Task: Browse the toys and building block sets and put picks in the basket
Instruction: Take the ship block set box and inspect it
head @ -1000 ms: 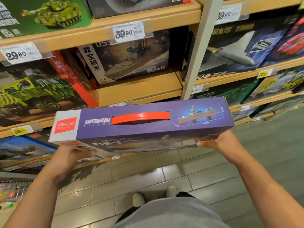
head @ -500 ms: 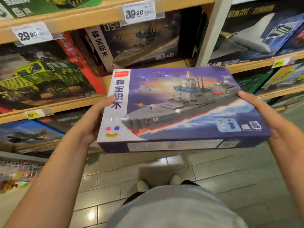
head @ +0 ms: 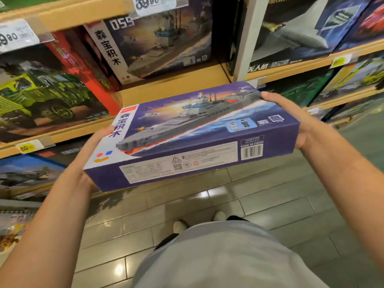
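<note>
Warship block set box, purple with a grey ship on its lid, is held face up in the air in front of the shelves, its right end tilted higher than its left. Left hand grips the left short end, thumb on the white strip. Right hand clasps the right end, fingers running along the far edge. Behind it on the shelf stands a matching ship box, with a green truck box to the left.

The purple warship building block box lies nearly flat in midair, picture side up, barcode edge toward the viewer.
</note>
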